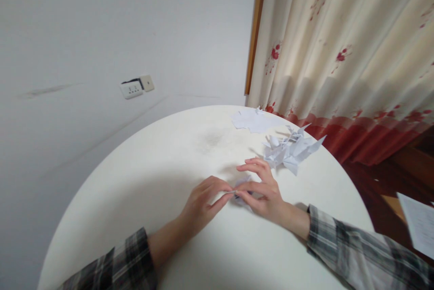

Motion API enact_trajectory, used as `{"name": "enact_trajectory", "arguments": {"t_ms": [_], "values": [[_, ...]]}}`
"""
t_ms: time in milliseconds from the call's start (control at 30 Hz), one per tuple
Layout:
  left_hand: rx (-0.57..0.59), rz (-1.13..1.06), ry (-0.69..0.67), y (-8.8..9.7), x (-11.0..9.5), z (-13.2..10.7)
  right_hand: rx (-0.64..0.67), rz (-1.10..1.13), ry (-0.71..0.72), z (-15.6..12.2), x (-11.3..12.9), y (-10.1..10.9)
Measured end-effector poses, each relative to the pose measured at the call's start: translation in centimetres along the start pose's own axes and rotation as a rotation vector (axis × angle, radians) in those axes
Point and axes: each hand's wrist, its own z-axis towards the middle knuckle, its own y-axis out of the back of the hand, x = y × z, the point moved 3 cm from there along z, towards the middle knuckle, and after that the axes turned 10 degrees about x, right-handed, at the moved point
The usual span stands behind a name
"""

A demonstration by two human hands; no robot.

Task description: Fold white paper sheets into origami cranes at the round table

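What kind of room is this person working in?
Probably a room in a home: a flowered curtain hangs beside a round white table bearing folded paper shapes, and a socket is on the wall.

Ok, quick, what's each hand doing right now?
Left hand: closed, pinching the folded paper.
Right hand: closed on the same folded paper, outer fingers spread.

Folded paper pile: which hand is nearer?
Right. The right hand lies just below-left of the folded paper pile; the left hand sits farther left. Both hold a small paper piece.
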Motion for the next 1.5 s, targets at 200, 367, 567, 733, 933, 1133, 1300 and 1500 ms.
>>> {"name": "enact_trajectory", "arguments": {"t_ms": [200,367,567,733,933,1133,1300,1500], "values": [[-0.004,-0.018,-0.004,-0.06,0.15,-0.14,0.005,0.009,0.006,-0.03,0.07,-0.02],[0.005,-0.028,0.011,0.0,0.05,-0.05,0.014,0.017,-0.006,-0.06,-0.01,-0.07],[0.046,-0.041,0.067,-0.09,0.15,-0.11,0.013,0.025,-0.011,0.12,0.0,-0.08],[0.086,-0.073,0.109,-0.18,0.27,-0.22,0.021,0.037,-0.013,0.1,-0.26,-0.22],[0.116,-0.109,0.12,-0.48,0.36,-0.39,0.039,0.063,-0.016,0.11,-0.33,-0.22],[0.111,-0.141,0.148,-0.57,0.36,-0.4,0.043,0.043,-0.003,0.31,-0.17,-0.18],[0.083,-0.135,0.146,-0.36,0.19,-0.27,0.046,0.023,0.012,0.46,-0.05,-0.17],[0.068,-0.127,0.138,-0.22,0.08,-0.28,0.067,0.026,0.012,0.45,-0.06,-0.19]]}}
